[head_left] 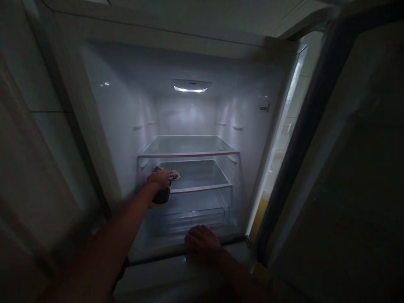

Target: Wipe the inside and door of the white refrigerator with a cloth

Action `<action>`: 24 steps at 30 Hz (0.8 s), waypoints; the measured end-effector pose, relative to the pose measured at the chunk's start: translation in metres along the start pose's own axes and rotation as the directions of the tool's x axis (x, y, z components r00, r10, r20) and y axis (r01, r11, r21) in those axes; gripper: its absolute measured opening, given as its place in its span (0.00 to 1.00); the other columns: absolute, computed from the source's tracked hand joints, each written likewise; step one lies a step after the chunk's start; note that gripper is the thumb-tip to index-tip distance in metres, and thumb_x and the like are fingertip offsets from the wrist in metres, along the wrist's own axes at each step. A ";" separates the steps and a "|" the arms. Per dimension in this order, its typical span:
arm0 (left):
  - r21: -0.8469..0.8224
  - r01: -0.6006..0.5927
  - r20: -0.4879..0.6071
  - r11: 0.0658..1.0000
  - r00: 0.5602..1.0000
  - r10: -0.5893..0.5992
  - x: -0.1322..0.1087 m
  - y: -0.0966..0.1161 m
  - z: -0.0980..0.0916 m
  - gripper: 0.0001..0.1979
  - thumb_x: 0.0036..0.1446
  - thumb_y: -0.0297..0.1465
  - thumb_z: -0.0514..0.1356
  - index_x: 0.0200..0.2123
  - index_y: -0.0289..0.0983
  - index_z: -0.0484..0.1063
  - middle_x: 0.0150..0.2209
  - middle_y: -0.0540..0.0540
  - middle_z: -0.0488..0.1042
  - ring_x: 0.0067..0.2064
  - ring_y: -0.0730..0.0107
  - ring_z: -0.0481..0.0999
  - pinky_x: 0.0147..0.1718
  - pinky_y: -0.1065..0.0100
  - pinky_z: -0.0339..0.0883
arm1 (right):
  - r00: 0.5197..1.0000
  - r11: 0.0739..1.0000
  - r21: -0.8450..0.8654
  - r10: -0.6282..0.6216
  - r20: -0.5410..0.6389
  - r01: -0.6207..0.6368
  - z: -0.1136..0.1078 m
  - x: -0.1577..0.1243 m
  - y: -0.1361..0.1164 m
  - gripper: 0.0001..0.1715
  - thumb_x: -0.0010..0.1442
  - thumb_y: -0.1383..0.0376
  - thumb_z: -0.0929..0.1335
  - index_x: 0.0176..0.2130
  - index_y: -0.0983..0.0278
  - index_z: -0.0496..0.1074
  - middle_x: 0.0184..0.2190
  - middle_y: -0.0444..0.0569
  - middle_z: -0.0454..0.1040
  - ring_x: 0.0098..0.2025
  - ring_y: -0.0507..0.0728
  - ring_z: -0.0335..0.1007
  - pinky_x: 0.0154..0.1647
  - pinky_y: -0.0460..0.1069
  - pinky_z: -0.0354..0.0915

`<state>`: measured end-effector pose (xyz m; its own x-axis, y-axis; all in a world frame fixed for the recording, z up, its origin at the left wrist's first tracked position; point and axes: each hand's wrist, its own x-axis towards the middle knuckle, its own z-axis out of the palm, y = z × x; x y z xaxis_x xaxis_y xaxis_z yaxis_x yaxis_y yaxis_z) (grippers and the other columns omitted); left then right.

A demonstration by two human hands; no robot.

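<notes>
Inside the open refrigerator (116,126), my left hand (158,178) reaches in at the left side of the lower glass shelf (198,174). It is closed on a cloth (174,175) with a pale, patterned part at the fingertips. A darker part of the cloth (162,195) hangs below the hand, over the shelf's front edge. My right hand (202,243) rests on the refrigerator's bottom front edge, holding nothing that I can see. Its fingers lie over the edge, slightly bent, in dim light.
Above the lower shelf is another glass shelf (189,145), with a lit lamp (190,89) at the ceiling. A clear drawer (192,219) sits at the bottom. The open door (341,168) stands close on the right. Something yellow (259,216) shows behind the door gap.
</notes>
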<state>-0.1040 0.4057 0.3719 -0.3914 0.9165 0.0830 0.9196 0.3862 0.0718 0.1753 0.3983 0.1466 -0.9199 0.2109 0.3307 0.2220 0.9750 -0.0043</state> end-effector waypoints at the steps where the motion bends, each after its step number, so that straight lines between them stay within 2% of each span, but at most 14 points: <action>1: 0.012 -0.002 -0.002 1.000 1.000 0.002 0.009 -0.002 0.000 0.23 0.60 0.34 0.63 0.60 0.47 0.78 0.59 0.38 0.81 0.58 0.43 0.81 0.55 0.52 0.75 | 0.999 1.000 -0.003 0.019 -0.049 -0.019 0.006 0.001 0.000 0.13 0.74 0.54 0.69 0.51 0.59 0.72 0.50 0.48 0.78 0.51 0.60 0.71 0.55 0.53 0.65; 6: 0.029 -0.035 -0.049 0.999 0.998 0.036 0.046 -0.001 0.005 0.23 0.65 0.36 0.58 0.61 0.46 0.77 0.59 0.37 0.81 0.58 0.44 0.82 0.56 0.54 0.75 | 0.974 0.998 -0.066 0.008 -0.226 -0.024 0.024 0.004 -0.003 0.11 0.72 0.56 0.71 0.47 0.58 0.70 0.44 0.47 0.77 0.46 0.59 0.69 0.52 0.54 0.62; 9: 0.008 -0.086 -0.072 0.996 0.994 0.086 0.067 0.018 0.008 0.22 0.65 0.36 0.59 0.61 0.49 0.77 0.58 0.40 0.82 0.58 0.46 0.82 0.56 0.55 0.74 | 0.966 0.998 -0.062 0.010 -0.258 -0.027 0.026 0.004 -0.004 0.14 0.69 0.55 0.72 0.48 0.58 0.69 0.45 0.46 0.77 0.45 0.59 0.68 0.50 0.55 0.62; 11: -0.015 -0.154 -0.072 0.988 0.986 0.153 0.077 0.045 0.010 0.22 0.65 0.35 0.60 0.61 0.50 0.77 0.59 0.41 0.82 0.58 0.48 0.82 0.56 0.56 0.74 | 0.962 0.998 -0.056 0.017 -0.273 -0.033 0.028 0.004 -0.004 0.15 0.69 0.54 0.72 0.49 0.58 0.69 0.44 0.46 0.77 0.44 0.59 0.69 0.49 0.55 0.62; 13: -0.041 -0.245 -0.062 0.969 0.968 0.243 0.081 0.086 0.014 0.22 0.63 0.35 0.63 0.60 0.48 0.78 0.58 0.40 0.82 0.58 0.48 0.82 0.55 0.57 0.74 | 0.956 0.998 -0.058 0.013 -0.295 -0.032 0.031 0.004 -0.003 0.16 0.68 0.54 0.72 0.50 0.58 0.70 0.44 0.46 0.77 0.45 0.60 0.69 0.49 0.56 0.62; 17: -0.093 -0.462 -0.070 0.882 0.887 0.457 0.066 0.178 0.028 0.23 0.63 0.38 0.64 0.61 0.51 0.77 0.58 0.41 0.82 0.58 0.49 0.81 0.55 0.58 0.74 | 0.937 0.997 -0.073 -0.010 -0.349 -0.017 0.038 0.002 -0.001 0.18 0.66 0.54 0.72 0.51 0.58 0.70 0.46 0.48 0.78 0.46 0.61 0.70 0.50 0.56 0.64; 19: -0.103 -0.503 -0.084 0.858 0.864 0.496 0.057 0.205 0.034 0.22 0.66 0.37 0.61 0.62 0.49 0.77 0.58 0.38 0.81 0.58 0.49 0.81 0.56 0.57 0.74 | 0.931 0.996 -0.086 -0.023 -0.365 -0.009 0.037 0.001 -0.001 0.17 0.66 0.55 0.72 0.51 0.58 0.70 0.45 0.48 0.79 0.45 0.61 0.70 0.49 0.56 0.64; 21: -0.104 -0.502 -0.080 0.858 0.864 0.496 0.054 0.207 0.035 0.21 0.66 0.38 0.61 0.62 0.49 0.77 0.58 0.37 0.81 0.57 0.49 0.82 0.54 0.57 0.75 | 0.933 0.996 -0.087 -0.021 -0.358 -0.010 0.034 0.000 -0.001 0.16 0.66 0.56 0.71 0.51 0.59 0.70 0.46 0.48 0.79 0.45 0.60 0.70 0.49 0.56 0.64; 22: -0.101 -0.488 -0.072 0.867 0.873 0.482 0.055 0.198 0.034 0.21 0.66 0.39 0.61 0.61 0.50 0.77 0.57 0.39 0.82 0.57 0.50 0.83 0.53 0.57 0.75 | 0.936 0.996 -0.082 -0.014 -0.351 -0.016 0.033 -0.001 -0.001 0.17 0.65 0.56 0.72 0.51 0.59 0.70 0.46 0.47 0.78 0.46 0.60 0.70 0.49 0.56 0.64; 24: -0.083 -0.421 -0.057 0.903 0.907 0.417 0.061 0.165 0.029 0.21 0.66 0.40 0.61 0.61 0.51 0.76 0.57 0.41 0.82 0.56 0.50 0.83 0.52 0.58 0.76 | 0.941 0.997 -0.072 0.004 -0.339 -0.030 0.030 -0.001 -0.002 0.19 0.65 0.55 0.73 0.52 0.58 0.69 0.48 0.47 0.78 0.47 0.60 0.70 0.50 0.56 0.64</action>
<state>0.0248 0.5279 0.3598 0.0269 0.9865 0.1615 0.9926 -0.0455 0.1125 0.1657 0.3978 0.1182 -0.7547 0.1783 0.6314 0.2722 0.9607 0.0541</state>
